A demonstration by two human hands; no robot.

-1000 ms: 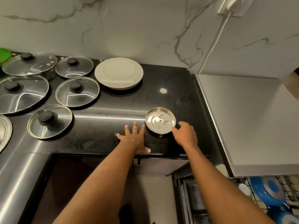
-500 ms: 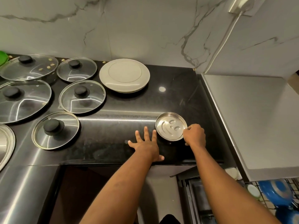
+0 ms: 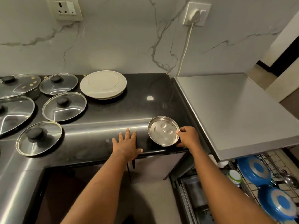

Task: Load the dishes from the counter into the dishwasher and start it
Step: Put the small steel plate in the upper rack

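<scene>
Right hand has gone from fingertip touch to pinching the right rim of the small steel plate, at the front edge of the black counter; left hand flat beside it, fingers spread.

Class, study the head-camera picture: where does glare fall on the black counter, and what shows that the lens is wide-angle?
Head view: a bright spot sits on the black counter behind the steel plate, and a pale streak runs along its front; the glass lids mirror light. Same view: the wall socket above the lids leans, a wide-lens distortion.
</scene>
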